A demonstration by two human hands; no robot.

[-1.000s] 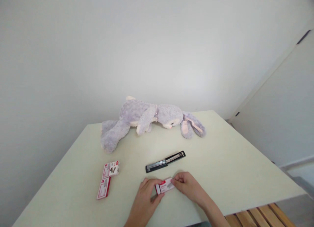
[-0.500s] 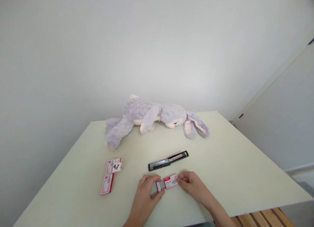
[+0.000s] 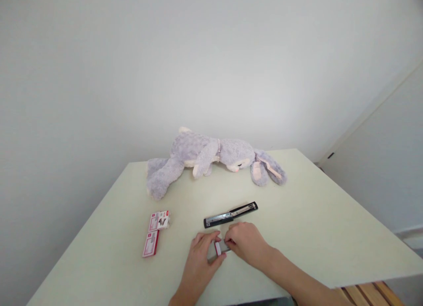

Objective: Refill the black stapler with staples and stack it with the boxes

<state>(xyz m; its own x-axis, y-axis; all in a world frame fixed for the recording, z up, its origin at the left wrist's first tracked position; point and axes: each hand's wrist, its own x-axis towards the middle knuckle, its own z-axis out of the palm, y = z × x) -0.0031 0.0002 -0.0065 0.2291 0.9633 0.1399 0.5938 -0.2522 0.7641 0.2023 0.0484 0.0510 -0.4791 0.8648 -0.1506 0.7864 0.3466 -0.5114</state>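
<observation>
Small box [image 3: 220,247] mostly hidden under right hand [image 3: 246,244] and left hand [image 3: 201,259], contents unreadable; print on two boxes [image 3: 155,231] too small; both forearms cut by bottom edge.

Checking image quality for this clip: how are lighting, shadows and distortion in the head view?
Head view: soft, even light, faint shadows under the plush rabbit and both hands; wide-angle stretch flares the table edges; no glare, no obvious blur.

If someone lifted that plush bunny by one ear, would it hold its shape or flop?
The bunny would probably flop: its limbs and ears lie limp on the table. It is likely light for its size, being soft plush. Sprawled flat, it seems unlikely to roll.
</observation>
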